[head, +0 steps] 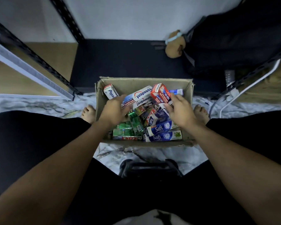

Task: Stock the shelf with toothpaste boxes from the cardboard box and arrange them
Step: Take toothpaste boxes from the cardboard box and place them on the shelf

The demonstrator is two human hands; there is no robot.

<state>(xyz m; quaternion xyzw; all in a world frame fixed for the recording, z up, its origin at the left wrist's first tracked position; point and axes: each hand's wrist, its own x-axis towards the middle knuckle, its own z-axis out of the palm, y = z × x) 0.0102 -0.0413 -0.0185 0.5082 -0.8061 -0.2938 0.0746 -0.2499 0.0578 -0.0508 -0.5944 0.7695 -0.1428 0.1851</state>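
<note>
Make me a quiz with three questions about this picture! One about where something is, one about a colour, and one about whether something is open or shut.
1. Where is the cardboard box?
A) on a shelf
B) on the floor between two bare feet
C) on a chair

2. What colour is the toothpaste box in the right hand?
A) red
B) yellow
C) black

3. How is the cardboard box?
A) taped shut
B) open and empty
C) open, with many toothpaste boxes inside

Answers: 1 B, a foot shows on each side of it. 2 A, the hand grips a mostly red pack. 3 C, its top is open and packs fill it.
</note>
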